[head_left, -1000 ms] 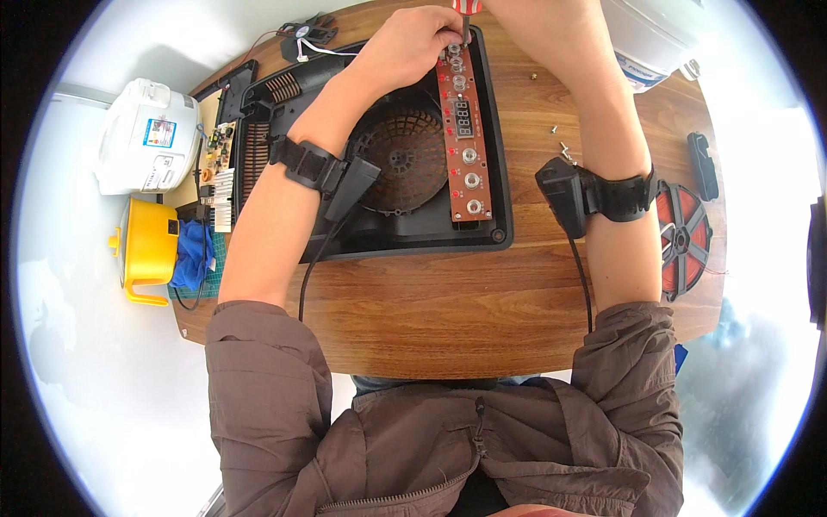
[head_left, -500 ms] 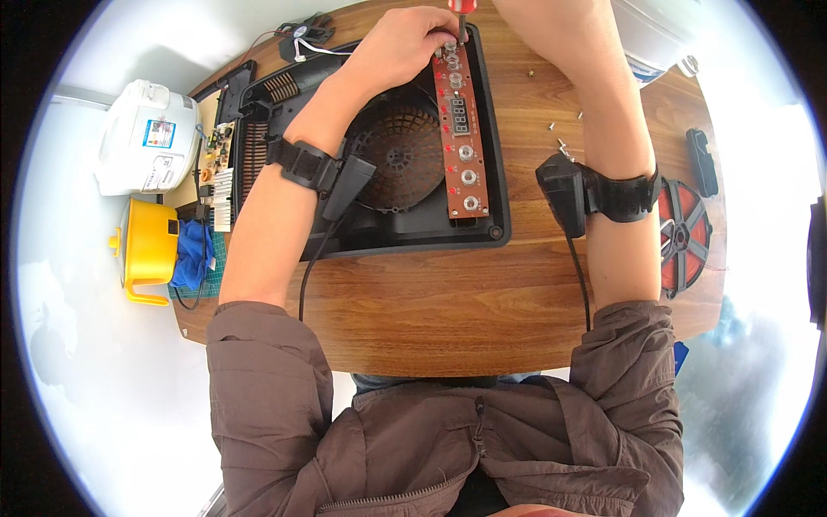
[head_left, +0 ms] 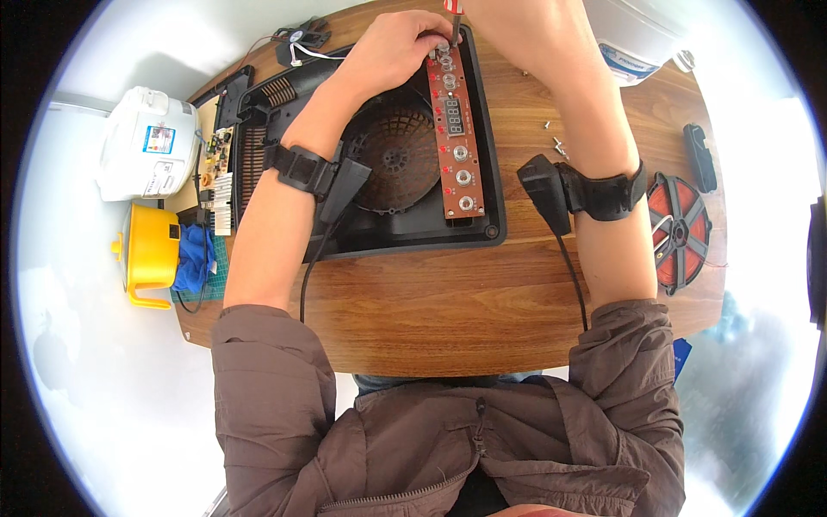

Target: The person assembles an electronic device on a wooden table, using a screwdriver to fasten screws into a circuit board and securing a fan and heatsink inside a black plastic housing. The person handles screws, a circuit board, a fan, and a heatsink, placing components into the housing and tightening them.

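Note:
A long reddish-brown circuit board (head_left: 451, 177) with a digit display and round buttons lies along the right side of a black plastic housing (head_left: 409, 239). At the board's far end, the fingers of my left hand (head_left: 398, 50) are closed on its edge, beside the screwdriver tip. The screwdriver (head_left: 456, 33), with a red-and-white handle, stands nearly upright over that end. My right hand (head_left: 500, 21) is at the handle; the picture's upper edge cuts off its fingers and the handle's top. Inside the housing, a round fan grille (head_left: 396, 155) shows beside the board.
Loose screws (head_left: 560, 146) lie right of the housing. A red-and-black coil (head_left: 680, 233) and a black case (head_left: 700, 159) sit at the right edge. A small fan (head_left: 303, 41) lies behind; a yellow pot (head_left: 151, 250) and white appliance (head_left: 151, 142) stand left.
The housing and board appear shifted slightly left in view. My right forearm has moved a little left, and the screwdriver still stands at the board's far end.

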The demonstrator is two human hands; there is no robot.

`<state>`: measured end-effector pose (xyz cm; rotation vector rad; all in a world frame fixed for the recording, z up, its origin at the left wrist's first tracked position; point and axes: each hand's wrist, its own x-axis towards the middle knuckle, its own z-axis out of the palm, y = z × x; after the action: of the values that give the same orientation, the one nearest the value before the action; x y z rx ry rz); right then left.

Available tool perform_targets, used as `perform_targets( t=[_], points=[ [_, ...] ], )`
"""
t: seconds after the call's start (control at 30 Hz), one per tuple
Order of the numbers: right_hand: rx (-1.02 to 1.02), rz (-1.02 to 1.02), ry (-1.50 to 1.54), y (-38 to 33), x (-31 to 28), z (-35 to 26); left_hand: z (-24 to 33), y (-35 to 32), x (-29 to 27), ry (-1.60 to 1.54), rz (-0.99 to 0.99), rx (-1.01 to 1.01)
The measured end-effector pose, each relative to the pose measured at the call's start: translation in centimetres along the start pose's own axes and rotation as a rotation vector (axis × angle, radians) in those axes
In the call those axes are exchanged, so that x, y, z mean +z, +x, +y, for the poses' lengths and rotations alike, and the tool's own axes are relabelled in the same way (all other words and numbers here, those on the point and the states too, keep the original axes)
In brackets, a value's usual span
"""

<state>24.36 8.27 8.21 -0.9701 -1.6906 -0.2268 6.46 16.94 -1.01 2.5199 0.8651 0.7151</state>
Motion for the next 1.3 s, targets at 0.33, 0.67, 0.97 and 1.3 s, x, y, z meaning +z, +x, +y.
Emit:
perform_targets(
  t=[0.33,0.67,0.97,1.3],
  points=[
    [-0.129,0.045,0.077,0.0,0.9,0.9,2.3,0.2,-1.1,-0.076,-0.015,-0.041],
    [0.085,-0.126,0.081,0.3,-0.9,-0.6,1.3,-0.2,-1.0,-0.080,-0.016,-0.035],
    [-0.060,0.033,0.012,-0.3,1.0,0.8,0.6,0.0,-0.6,-0.122,-0.019,-0.031],
    [0.072,-0.123,-0.012,0.3,-1.3,-0.3,1.1,-0.1,-0.8,-0.114,-0.020,-0.050]
  ],
)
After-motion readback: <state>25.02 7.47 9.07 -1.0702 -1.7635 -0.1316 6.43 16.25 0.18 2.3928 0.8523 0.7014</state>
